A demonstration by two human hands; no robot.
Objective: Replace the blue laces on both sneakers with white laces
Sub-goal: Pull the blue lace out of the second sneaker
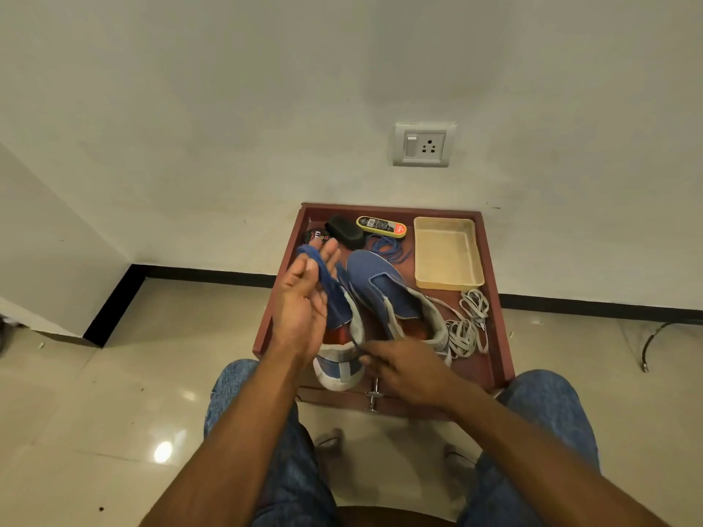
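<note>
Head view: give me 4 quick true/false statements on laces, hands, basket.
1. The left hand has a blue lace draped over its fingers. True.
2. The cream basket holds the white laces. False: the white laces lie on the red tray, beside the basket, nearer the person.
3. The right hand pinches a lace end near the left sneaker. True.
4. The right sneaker is laced in white. False: no lace shows on it.
</note>
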